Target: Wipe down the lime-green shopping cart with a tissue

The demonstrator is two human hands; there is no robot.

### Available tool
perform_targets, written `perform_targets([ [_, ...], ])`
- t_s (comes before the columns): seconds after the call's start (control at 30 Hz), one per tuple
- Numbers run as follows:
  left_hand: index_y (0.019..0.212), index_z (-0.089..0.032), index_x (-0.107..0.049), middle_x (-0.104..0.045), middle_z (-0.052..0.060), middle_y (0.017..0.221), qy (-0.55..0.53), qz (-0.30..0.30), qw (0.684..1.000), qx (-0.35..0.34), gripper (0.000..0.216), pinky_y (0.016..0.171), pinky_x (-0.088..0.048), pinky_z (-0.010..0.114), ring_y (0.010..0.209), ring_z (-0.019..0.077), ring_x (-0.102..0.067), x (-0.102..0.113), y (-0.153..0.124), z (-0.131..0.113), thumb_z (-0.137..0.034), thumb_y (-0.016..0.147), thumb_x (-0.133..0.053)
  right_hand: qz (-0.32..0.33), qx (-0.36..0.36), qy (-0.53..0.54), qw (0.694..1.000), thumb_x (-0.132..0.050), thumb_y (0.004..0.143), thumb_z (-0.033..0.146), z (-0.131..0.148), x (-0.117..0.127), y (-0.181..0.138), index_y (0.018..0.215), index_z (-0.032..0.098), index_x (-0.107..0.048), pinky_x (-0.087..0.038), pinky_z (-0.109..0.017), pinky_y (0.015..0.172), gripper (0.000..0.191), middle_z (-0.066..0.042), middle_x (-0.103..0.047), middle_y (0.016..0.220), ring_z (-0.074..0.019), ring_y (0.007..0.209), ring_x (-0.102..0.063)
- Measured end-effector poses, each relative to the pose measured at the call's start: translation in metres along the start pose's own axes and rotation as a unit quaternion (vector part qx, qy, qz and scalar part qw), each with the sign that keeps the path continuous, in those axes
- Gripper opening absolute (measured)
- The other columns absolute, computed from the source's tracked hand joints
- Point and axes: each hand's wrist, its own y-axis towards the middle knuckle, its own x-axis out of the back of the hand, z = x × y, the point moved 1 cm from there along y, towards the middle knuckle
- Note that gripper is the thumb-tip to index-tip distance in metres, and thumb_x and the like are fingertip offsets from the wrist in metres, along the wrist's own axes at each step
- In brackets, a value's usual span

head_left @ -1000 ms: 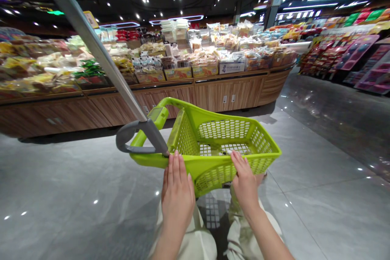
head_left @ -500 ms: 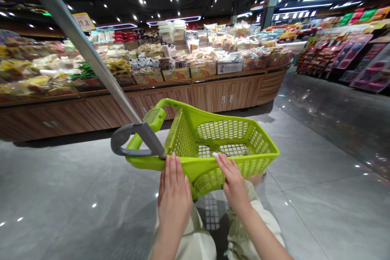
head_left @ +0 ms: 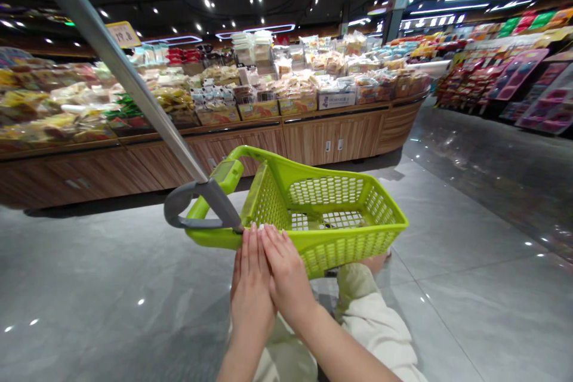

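Observation:
My left hand [head_left: 253,283] lies with fingers stretched out, its fingertips at the near rim of a lime-green shopping cart [head_left: 331,237], just by the foot of the grey bracket. Pressed side by side against it, my right hand [head_left: 286,268] also has straight fingers, their tips at the same rim. A small white spot shows at one right fingertip; I cannot tell what it is. Clipped to the cart's handle end is a grey looped bracket [head_left: 215,206], from which a metal pole [head_left: 134,83] slants up to the left. Perforated walls enclose the basket, and its bottom shows grid openings.
Beyond the cart runs a wood-fronted display counter [head_left: 308,137] heaped with packaged goods [head_left: 295,83]. A yellow price sign [head_left: 123,34] stands at the left. Further shelves [head_left: 474,71] line the right side. Glossy grey floor tiles [head_left: 470,286] surround the cart.
My right hand has slid left along the cart's near rim and now rests against my left hand. My left hand has stayed nearly in place.

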Motion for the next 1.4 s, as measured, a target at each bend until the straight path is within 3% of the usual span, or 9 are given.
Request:
perform_targets([
  [0.07,0.154,-0.009,0.003,-0.029,0.021,0.157,0.007,0.002,1.0,-0.001,0.072,0.117,-0.03,0.048,0.147,0.0295,-0.021,0.0,0.0,0.002,-0.012,0.093,-0.036,0.007,0.011,-0.001,1.0,-0.036,0.069,-0.005,-0.01,0.006,-0.007,0.151,0.016,-0.029,-0.036,-0.046,0.116,0.085,-0.01,-0.043,0.15,-0.0185,0.143,-0.034],
  [0.2,0.154,-0.007,-0.001,-0.027,0.021,0.157,0.01,0.012,1.0,0.001,0.072,0.116,-0.031,0.047,0.147,0.0293,-0.022,0.0,0.001,0.003,-0.017,0.094,-0.04,-0.02,-0.039,-0.046,0.998,-0.032,0.061,-0.008,-0.068,0.037,-0.043,0.153,0.024,-0.026,-0.032,-0.049,0.117,0.097,-0.005,-0.042,0.152,-0.0167,0.143,-0.033],
  [0.4,0.154,-0.006,-0.005,-0.027,0.018,0.158,0.011,0.014,1.0,0.008,0.07,0.116,-0.032,0.046,0.147,0.0285,-0.023,0.003,0.004,0.0,-0.017,0.095,-0.04,-0.067,-0.118,-0.119,0.984,-0.033,0.066,-0.007,-0.128,0.078,-0.08,0.147,0.028,-0.039,-0.033,-0.051,0.117,0.089,-0.004,-0.05,0.146,-0.0182,0.138,-0.042],
  [0.57,0.154,-0.008,-0.005,-0.032,0.014,0.157,0.009,0.014,0.999,-0.032,0.069,0.116,-0.031,0.042,0.145,0.0257,-0.028,0.002,0.008,0.004,-0.015,0.094,-0.038,-0.063,-0.139,-0.109,0.982,-0.033,0.064,-0.007,-0.101,0.056,-0.057,0.142,0.019,-0.048,-0.034,-0.05,0.116,0.084,-0.009,-0.053,0.143,-0.02,0.137,-0.044],
  [0.8,0.154,-0.009,-0.002,-0.031,0.014,0.157,0.027,0.012,0.999,-0.044,0.069,0.116,-0.03,0.042,0.145,0.0252,-0.029,0.001,0.009,0.006,-0.015,0.094,-0.036,-0.015,-0.023,-0.019,0.999,-0.034,0.057,-0.008,-0.039,0.009,-0.015,0.15,0.018,-0.034,-0.035,-0.047,0.117,0.096,-0.007,-0.045,0.15,-0.018,0.142,-0.036],
  [0.9,0.154,-0.008,-0.003,-0.03,0.014,0.157,0.025,0.014,0.999,-0.041,0.069,0.116,-0.03,0.042,0.145,0.0258,-0.029,0.002,0.009,0.004,-0.02,0.096,-0.038,-0.009,-0.022,-0.031,0.999,-0.033,0.058,-0.008,-0.055,0.018,-0.025,0.151,0.022,-0.03,-0.033,-0.047,0.117,0.098,-0.005,-0.043,0.151,-0.0166,0.143,-0.034],
  [1.1,0.154,-0.009,-0.007,-0.031,0.014,0.157,0.006,0.011,1.0,-0.026,0.069,0.116,-0.029,0.042,0.145,0.0262,-0.029,0.0,0.012,0.004,-0.026,0.096,-0.04,-0.071,-0.103,-0.098,0.987,-0.033,0.065,-0.008,-0.124,0.061,-0.064,0.146,0.029,-0.041,-0.033,-0.049,0.117,0.089,-0.003,-0.051,0.145,-0.0171,0.137,-0.043],
  [1.2,0.154,-0.009,-0.007,-0.031,0.014,0.157,0.0,0.008,1.0,-0.021,0.069,0.116,-0.029,0.042,0.145,0.0262,-0.029,-0.002,0.012,0.004,-0.025,0.096,-0.04,-0.105,-0.14,-0.112,0.978,-0.034,0.065,-0.007,-0.129,0.063,-0.065,0.142,0.026,-0.048,-0.034,-0.05,0.116,0.084,-0.006,-0.054,0.142,-0.0188,0.135,-0.046],
  [1.4,0.154,-0.008,-0.003,-0.031,0.016,0.157,0.011,0.004,1.0,-0.018,0.07,0.116,-0.029,0.044,0.146,0.0273,-0.028,-0.007,0.012,0.003,-0.02,0.095,-0.038,-0.045,-0.065,-0.038,0.996,-0.035,0.063,-0.007,-0.052,0.01,-0.014,0.141,0.014,-0.049,-0.035,-0.046,0.116,0.082,-0.01,-0.053,0.143,-0.0189,0.137,-0.043],
])
